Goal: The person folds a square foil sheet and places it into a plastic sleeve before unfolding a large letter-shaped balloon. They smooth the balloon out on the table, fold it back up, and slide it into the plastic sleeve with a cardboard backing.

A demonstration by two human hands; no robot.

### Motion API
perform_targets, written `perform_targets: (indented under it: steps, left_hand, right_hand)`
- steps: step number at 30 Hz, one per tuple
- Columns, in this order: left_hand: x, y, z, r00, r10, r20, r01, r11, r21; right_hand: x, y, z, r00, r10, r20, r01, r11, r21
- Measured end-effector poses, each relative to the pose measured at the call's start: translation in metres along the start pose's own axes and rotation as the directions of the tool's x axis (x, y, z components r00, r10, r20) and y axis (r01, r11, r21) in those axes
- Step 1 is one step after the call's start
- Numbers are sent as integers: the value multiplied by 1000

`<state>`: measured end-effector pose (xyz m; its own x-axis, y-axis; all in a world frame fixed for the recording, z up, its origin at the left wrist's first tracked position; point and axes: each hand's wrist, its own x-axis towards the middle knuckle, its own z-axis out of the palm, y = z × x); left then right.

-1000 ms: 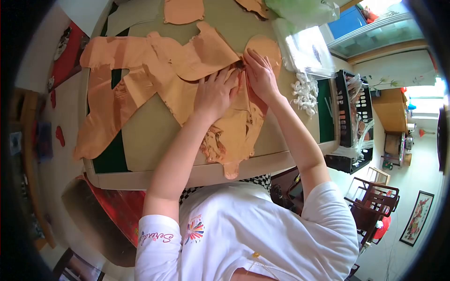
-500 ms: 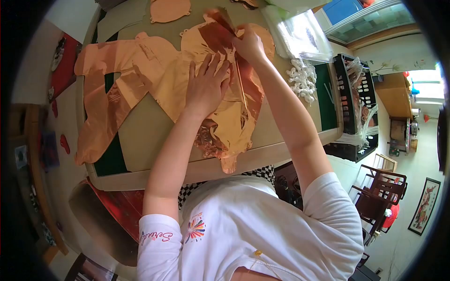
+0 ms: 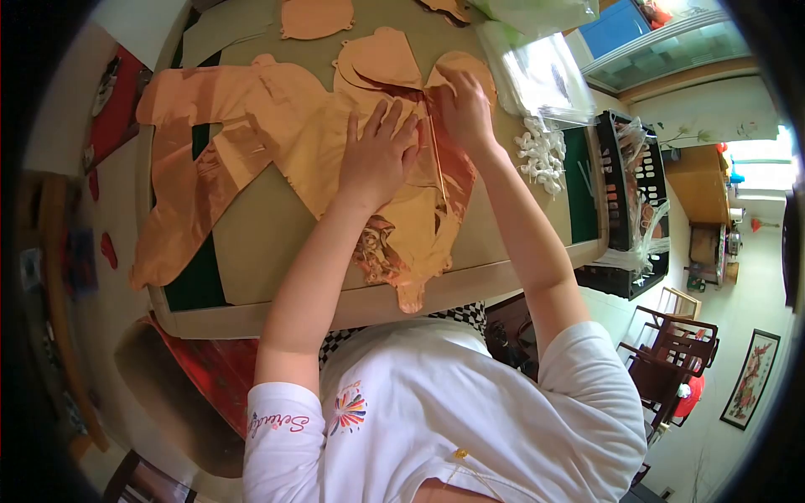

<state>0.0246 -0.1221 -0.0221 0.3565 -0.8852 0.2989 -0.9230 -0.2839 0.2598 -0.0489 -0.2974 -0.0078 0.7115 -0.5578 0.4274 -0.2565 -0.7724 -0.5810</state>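
Fingers apart, resting left hand (image 3: 375, 163) on copper-coloured foil (image 3: 423, 222) over table (image 3: 214, 324); touching far right lobe (image 3: 480, 70) of foil with right hand (image 3: 470, 113), bending fingers, cannot tell if clamping.

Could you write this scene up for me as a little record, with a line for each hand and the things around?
Left hand: left hand flat on copper-coloured foil, fingers spread
Right hand: right hand on the foil's rounded far part, fingers bent
Foil: partly folded over, crinkled near the person
Surface: beige-topped table
Beyond foil: separate copper-coloured piece
Right side: clear plastic bags, small white items, black crate
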Motion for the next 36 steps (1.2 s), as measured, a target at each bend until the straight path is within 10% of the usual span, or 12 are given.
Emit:
perform_targets:
  steps: [4,36]
  left_hand:
    - [1,0,0,1000,-6,-2,6,1000,-2]
    - [0,0,5,997,-30,-72,27,999,-32]
  right_hand:
    - [-26,2,1,978,-187,95,199,971,-132]
    - [-32,-12,12,954,-214,209,259,940,-221]
